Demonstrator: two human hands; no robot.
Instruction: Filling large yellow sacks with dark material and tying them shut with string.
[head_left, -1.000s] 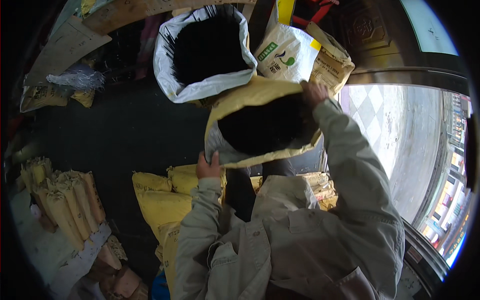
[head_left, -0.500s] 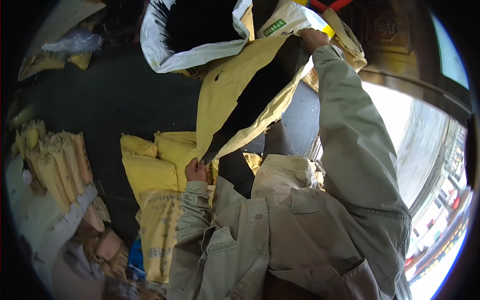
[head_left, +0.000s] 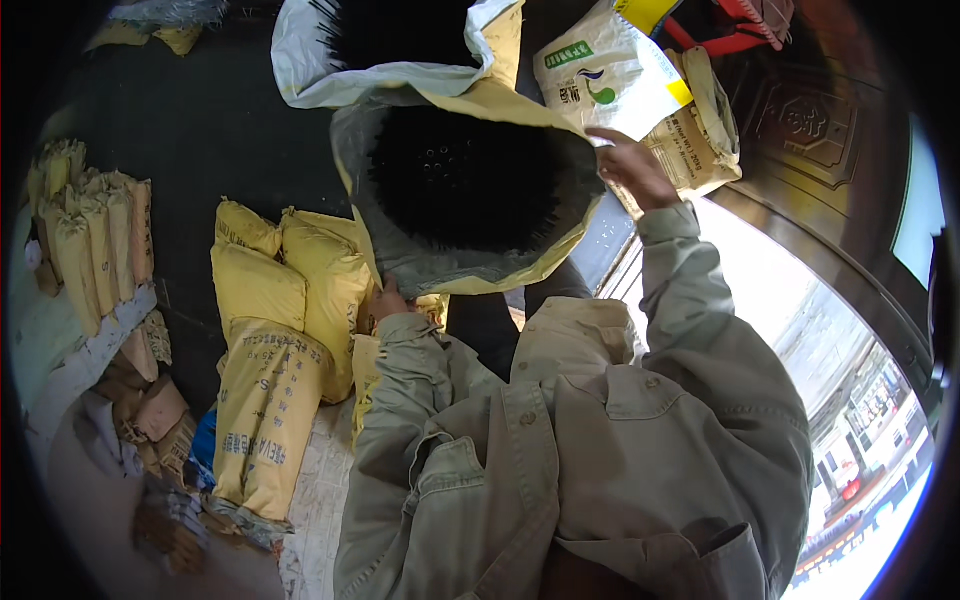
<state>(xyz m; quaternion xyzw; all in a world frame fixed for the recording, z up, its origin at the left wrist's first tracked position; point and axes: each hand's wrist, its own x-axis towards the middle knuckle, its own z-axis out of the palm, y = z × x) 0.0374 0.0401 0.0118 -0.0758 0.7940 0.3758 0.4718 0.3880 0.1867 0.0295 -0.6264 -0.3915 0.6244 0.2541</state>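
A yellow sack (head_left: 520, 280) with a greyish inside faces me, its mouth spread wide. Packed within is a dense round mass of black bristle-like strands (head_left: 465, 180), with a few small pale rings in its middle. My left hand (head_left: 392, 302) grips the sack's near left rim, its fingers partly hidden. At the right rim, my right hand (head_left: 637, 172) holds the edge, index finger stretched along it and slightly blurred. Just beyond stands a white-lined sack (head_left: 310, 75), also open, with similar black strands (head_left: 400, 30) inside.
Filled yellow sacks (head_left: 270, 400) lie to my left. Farther left, several folded sacks (head_left: 100, 240) stand in a row. A white printed sack (head_left: 610, 75) and a brown paper sack (head_left: 700, 140) are at the far right, near a red object (head_left: 745, 25) and a dark carved panel (head_left: 800, 120).
The yellow sack's mouth has gone from a narrow stretched slit to a wide round opening, exposing the black strands. My right hand has come lower and nearer. The view has shifted.
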